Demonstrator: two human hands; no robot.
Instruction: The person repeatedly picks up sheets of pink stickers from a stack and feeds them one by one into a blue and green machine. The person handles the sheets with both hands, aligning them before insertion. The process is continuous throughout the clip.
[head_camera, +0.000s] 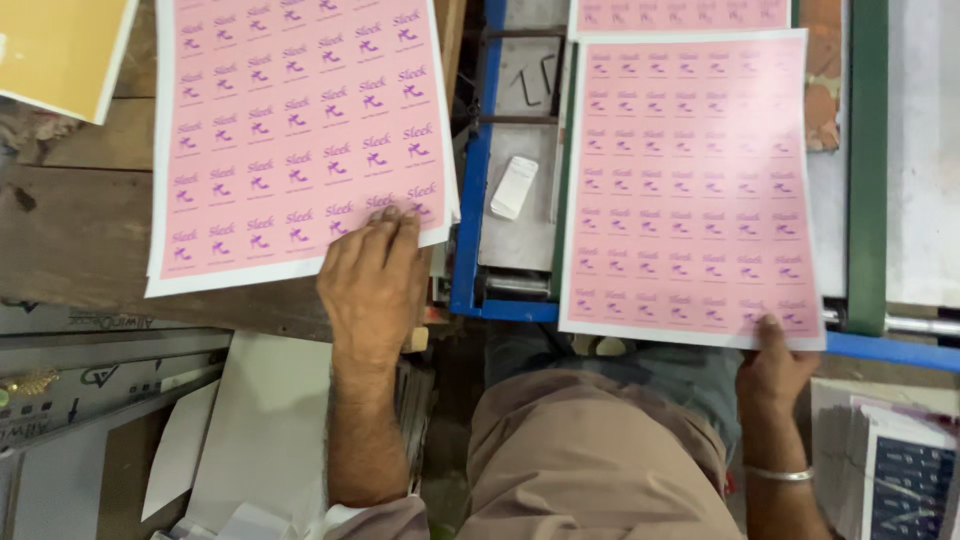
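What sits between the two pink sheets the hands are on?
In the head view, a blue frame edges a grey metal bed between the left sheet and right sheet. A small white block lies on it.

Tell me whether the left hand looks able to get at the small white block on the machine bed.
Probably yes. The left hand rests on the pink label stack, and the white block lies uncovered just beyond the blue frame rail, with nothing over it.

A pink printed label sheet with white margins (300, 130) lay flat on the wooden desk (80, 230); a second, similar sheet (690, 190) lay, seemingly flat, over the blue-framed machine (470, 200).
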